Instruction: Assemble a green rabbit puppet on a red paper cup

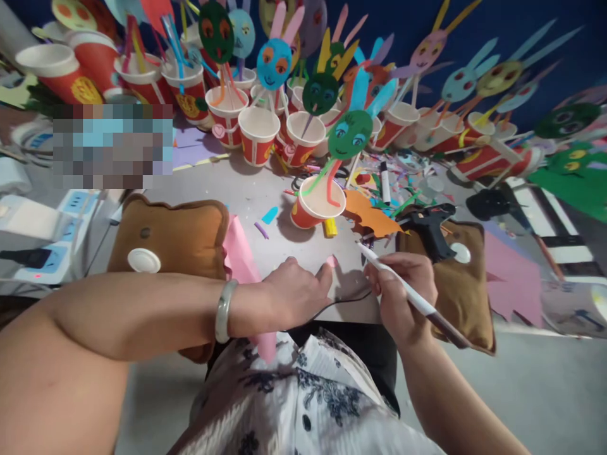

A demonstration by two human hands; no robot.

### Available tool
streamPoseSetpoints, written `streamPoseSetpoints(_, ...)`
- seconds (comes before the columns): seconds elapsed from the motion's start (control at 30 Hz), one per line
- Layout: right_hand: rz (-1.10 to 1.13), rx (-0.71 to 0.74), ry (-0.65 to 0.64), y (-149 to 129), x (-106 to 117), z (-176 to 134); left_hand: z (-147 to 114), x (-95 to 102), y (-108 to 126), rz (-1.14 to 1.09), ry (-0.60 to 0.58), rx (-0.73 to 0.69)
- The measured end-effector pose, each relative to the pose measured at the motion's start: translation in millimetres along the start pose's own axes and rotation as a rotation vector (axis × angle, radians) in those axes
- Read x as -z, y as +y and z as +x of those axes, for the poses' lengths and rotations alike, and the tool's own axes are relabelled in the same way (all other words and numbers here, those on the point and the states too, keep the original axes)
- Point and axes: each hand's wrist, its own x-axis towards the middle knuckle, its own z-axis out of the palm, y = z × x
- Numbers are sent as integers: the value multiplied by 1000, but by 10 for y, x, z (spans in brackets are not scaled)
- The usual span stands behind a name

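My left hand [301,292] lies low over the near table edge, fingers stretched out, one fingertip at a small pink paper piece [331,260]. A larger sheet of pink paper [241,253] runs beneath my left wrist. In my right hand [408,287] a white pen [417,300] is gripped, its tip pointing up and left over the table. Just beyond my hands stands a red paper cup [310,218] with a green paper face [351,134] propped above it on pipe-cleaner-like strips. A yellow piece [331,227] lies beside the cup.
Rows of red cups [258,136] with paper rabbit faces line the back. On the right are a black glue gun [434,230], orange paper [370,212] and a brown cushion [465,284]. Another brown cushion [175,230] and power strips [66,221] are left. Paper scraps litter the back right.
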Motion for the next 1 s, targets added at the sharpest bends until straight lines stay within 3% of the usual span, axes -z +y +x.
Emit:
streamPoseSetpoints(0.17, -79, 41, -84, 67, -31, -5, 45, 4, 7, 31, -92, -27)
streamPoseSetpoints(0.27, -100, 116, -64, 127, -96, 10, 26, 43, 3, 56, -96, -46)
streamPoseSetpoints(0.4, -160, 224, -39, 186, -142, 21, -27, -34, -13, 80, 17, -76)
streamPoseSetpoints(0.53, -228, 276, -60, 156, -139, 34, -65, -271, -26, 156, 215, -100)
streamPoseSetpoints(0.6, -238, 280, -75, 141, -138, 40, -61, -385, -24, 172, 260, -74)
streamPoseSetpoints(0.73, -238, 322, -71, 144, -143, 45, -26, -484, -17, 187, 290, -49)
streamPoseSetpoints(0.87, -368, 415, -36, 113, -156, 55, -10, -458, -16, 181, 303, -44)
streamPoseSetpoints(1.0, -436, 409, -33, 64, -172, 69, -22, -435, -16, 176, 313, -51)
